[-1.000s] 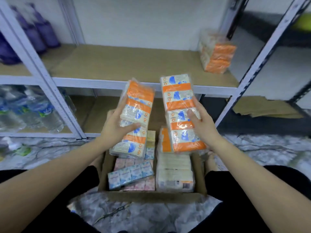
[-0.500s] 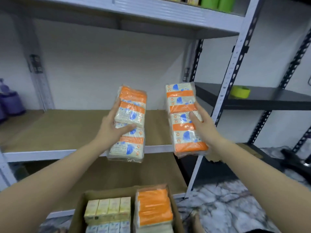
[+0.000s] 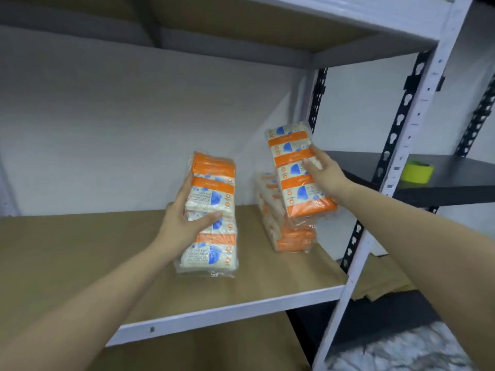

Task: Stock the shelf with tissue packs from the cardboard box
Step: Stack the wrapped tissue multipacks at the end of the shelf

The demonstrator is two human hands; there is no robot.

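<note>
My left hand point(image 3: 184, 223) grips an orange-and-white tissue pack point(image 3: 211, 199) upright over the brown shelf board point(image 3: 80, 250), its lower end close to the board. My right hand point(image 3: 325, 171) holds a second tissue pack point(image 3: 292, 167) tilted in the air, above and in front of a tissue pack stack point(image 3: 289, 236) that stands at the shelf's back right corner. The cardboard box is out of view.
A white shelf post point(image 3: 396, 170) rises just right of my right arm. Beyond it, a black shelf point(image 3: 455, 183) carries a yellow-green tape roll point(image 3: 417, 171). A lower brown shelf board point(image 3: 214, 349) lies beneath, and another shelf point(image 3: 241, 20) hangs overhead.
My view has lifted from the box to the shelf. Both hands have carried their packs forward over the shelf board, the right one toward the stack at the back right.
</note>
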